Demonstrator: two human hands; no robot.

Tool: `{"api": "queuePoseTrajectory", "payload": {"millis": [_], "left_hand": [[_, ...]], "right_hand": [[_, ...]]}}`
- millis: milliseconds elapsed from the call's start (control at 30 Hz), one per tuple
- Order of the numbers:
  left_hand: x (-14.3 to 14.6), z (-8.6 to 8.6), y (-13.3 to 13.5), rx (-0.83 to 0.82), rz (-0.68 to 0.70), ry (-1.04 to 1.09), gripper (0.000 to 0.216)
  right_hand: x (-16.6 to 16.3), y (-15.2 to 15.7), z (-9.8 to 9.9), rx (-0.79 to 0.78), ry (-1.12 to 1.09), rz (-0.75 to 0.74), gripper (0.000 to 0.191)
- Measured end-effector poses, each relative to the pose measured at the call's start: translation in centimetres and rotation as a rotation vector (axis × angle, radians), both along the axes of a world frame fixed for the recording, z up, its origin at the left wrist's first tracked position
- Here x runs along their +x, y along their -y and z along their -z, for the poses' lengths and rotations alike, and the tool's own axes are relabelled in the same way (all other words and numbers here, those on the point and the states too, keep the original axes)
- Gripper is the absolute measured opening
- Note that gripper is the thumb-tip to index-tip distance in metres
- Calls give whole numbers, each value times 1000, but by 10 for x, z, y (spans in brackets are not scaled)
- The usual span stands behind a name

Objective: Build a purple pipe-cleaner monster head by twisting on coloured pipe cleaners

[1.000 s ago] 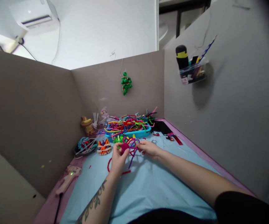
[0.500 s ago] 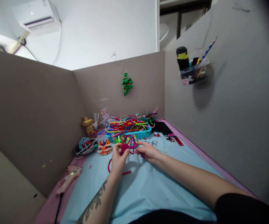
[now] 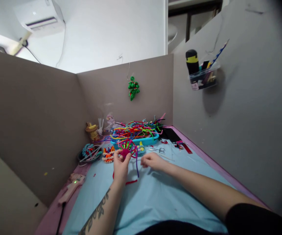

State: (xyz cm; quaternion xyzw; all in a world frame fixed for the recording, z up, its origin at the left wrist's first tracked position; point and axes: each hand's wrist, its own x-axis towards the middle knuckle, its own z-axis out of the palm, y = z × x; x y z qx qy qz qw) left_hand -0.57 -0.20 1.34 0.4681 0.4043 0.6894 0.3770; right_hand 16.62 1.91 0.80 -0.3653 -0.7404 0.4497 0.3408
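A magenta pipe-cleaner piece [image 3: 125, 152] is pinched by the left hand [image 3: 121, 165]; to its right, the right hand [image 3: 153, 161] is held half-curled, contents unclear.

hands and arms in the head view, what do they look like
The left hand and right hand wear no gloves. The left forearm bears a dark, leafy tattoo; the right forearm shows no marking. A black sleeve covers the right arm higher up; no left sleeve is in view.

R hand [image 3: 153, 161] now off purple strand [image 3: 137, 168]; L hand [image 3: 121, 165] w/ magenta piece [image 3: 125, 153] slightly further L.
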Motion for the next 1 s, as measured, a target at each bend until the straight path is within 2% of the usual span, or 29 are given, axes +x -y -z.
{"api": "queuePoseTrajectory", "payload": {"millis": [67, 100, 167, 300, 533, 767, 1000], "left_hand": [[2, 3, 0, 0, 18, -57, 39], [3, 4, 1, -3, 36, -83, 39], [5, 6, 2, -9, 83, -131, 41], [7, 8, 6, -1, 162, -224, 42], [11, 6, 13, 28, 199, -248, 39], [13, 3, 20, 98, 200, -249, 37], [14, 0, 23, 81, 178, -201, 39]], "right_hand": [[2, -1, -5, 231, -53, 281, 31], [3, 1, -7, 341, -67, 367, 27], [4, 6, -12, 513, -70, 399, 16], [1, 17, -16, 718, -49, 309, 8], [-3, 21, -16, 824, -18, 355, 3], [-2, 22, -16, 934, -98, 362, 3], [0, 22, -14, 1016, -66, 375, 11]]}}
